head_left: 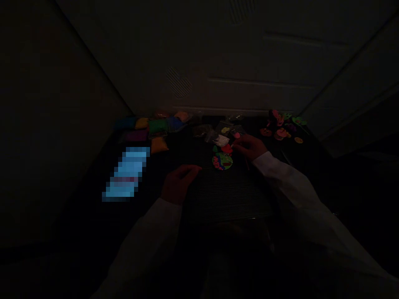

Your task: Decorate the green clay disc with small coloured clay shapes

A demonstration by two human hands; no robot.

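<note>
One round disc point(223, 160), green and blue with pink flowers, is seen mid-table, well apart from the near table edge point(230, 219). One red piece point(226, 148) is noted at its far side, beside right hand point(252, 147); grip cannot be told. Left hand point(178, 183) is separated from disc by a gap; grip obscured by darkness. Farther left: one bright panel point(127, 174).

The view is very dim, with most of the desk point(233, 195) around and below the fingers sunk into near-black. The brightest patch is a pale blue screen point(126, 174), left of the left hand's fingers point(195, 167) and blurred into coarse square blocks. A faint, warmish glow touches the wall point(237, 97) beyond the fingers and fades toward its edges. Skin shows only as dull red-brown, finger outlines are soft, and small colored pieces near the right fingers lack fine detail.
</note>
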